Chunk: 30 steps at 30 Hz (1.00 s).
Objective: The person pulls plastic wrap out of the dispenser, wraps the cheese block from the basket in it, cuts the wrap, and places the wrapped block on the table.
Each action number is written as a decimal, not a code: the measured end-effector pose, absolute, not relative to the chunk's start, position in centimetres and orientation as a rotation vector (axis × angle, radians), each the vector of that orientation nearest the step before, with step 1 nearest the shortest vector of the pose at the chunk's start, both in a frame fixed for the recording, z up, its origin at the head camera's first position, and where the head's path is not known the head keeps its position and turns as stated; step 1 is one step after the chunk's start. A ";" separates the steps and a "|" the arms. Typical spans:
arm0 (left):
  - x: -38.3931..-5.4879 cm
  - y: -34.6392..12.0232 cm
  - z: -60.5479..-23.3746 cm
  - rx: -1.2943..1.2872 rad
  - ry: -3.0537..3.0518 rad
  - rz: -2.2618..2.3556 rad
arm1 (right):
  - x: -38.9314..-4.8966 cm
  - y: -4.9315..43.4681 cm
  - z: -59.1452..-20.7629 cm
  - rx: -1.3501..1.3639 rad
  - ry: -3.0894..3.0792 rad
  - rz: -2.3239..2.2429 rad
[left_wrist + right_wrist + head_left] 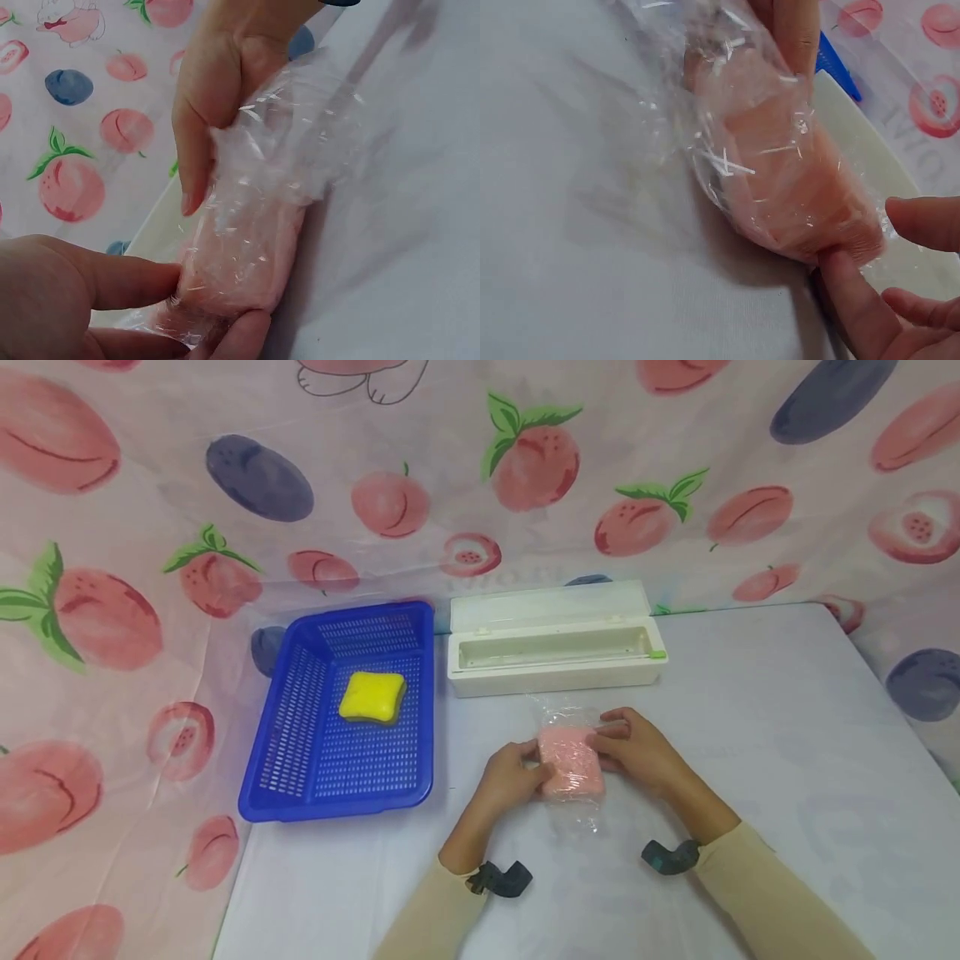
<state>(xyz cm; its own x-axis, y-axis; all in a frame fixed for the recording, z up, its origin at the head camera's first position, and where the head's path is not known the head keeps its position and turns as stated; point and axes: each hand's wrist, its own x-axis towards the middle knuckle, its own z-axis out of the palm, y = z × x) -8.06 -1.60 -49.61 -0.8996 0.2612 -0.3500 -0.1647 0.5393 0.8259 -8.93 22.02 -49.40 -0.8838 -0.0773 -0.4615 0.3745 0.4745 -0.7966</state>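
Note:
A pink sponge (572, 762), wrapped in clear plastic film (300, 127), is held between both hands close over the white table. The left hand (512, 778) pinches its left side, thumb on the near face and fingers around the edge, as the left wrist view shows. At the right side, the right hand (637, 747) grips the upper corner with its fingertips. Loose film stands out past both ends of the sponge. In the right wrist view, a right fingertip (844, 274) presses the underside of the wrapped sponge, while the thumb lies near the film's edge.
Behind the hands stands a long white box (555, 678) with its clear lid raised and a green slider at its right end. To the left, a blue plastic basket (300, 806) holds a yellow sponge (372, 697). A fruit-print sheet (420, 435) hangs behind the table.

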 end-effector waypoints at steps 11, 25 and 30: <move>-6.3 -3.8 -49.3 -0.161 1.861 1.576 | -5.4 22.0 -48.6 0.304 1.952 -1.520; -4.6 -4.1 -49.3 -0.011 1.801 1.838 | -4.0 22.4 -48.8 0.184 1.911 -1.708; -4.5 -4.2 -49.7 0.309 2.132 1.657 | -3.8 22.7 -48.8 0.016 2.063 -1.607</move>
<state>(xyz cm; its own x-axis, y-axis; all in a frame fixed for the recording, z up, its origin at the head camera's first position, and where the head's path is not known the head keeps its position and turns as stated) -4.45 -4.23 -49.67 -0.8866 0.4215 -0.1905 -0.0805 0.2649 0.9609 -3.84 22.75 -48.84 -0.8647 -0.2995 -0.4033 0.3177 0.2958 -0.9009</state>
